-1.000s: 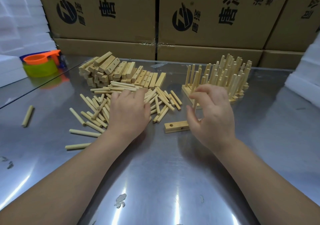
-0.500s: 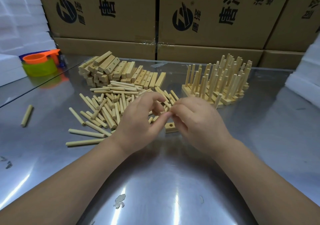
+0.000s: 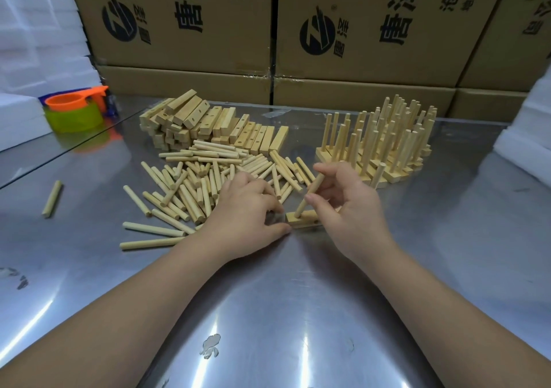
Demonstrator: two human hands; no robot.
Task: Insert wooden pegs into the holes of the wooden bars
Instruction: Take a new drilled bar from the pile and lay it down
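Observation:
A short wooden bar (image 3: 302, 220) lies on the metal table in front of me. My right hand (image 3: 347, 205) pinches a wooden peg (image 3: 310, 195) that stands tilted with its lower end in the bar's left hole. My left hand (image 3: 247, 213) rests on the table just left of the bar, its fingertips at the bar's end. Loose pegs (image 3: 190, 184) lie scattered behind my left hand. A heap of empty bars (image 3: 208, 125) sits farther back. Bars with upright pegs in them (image 3: 384, 143) stand at the back right.
One stray peg (image 3: 52, 198) lies far left. Orange and green plastic cups (image 3: 73, 111) stand at the back left beside white foam blocks (image 3: 26, 59). Cardboard boxes (image 3: 357, 29) wall the back. More white foam (image 3: 527, 137) is at the right edge.
My hands met over the bar and then parted. My right hand now stands a peg in the bar's left hole, while my left hand has dropped beside the bar's end.

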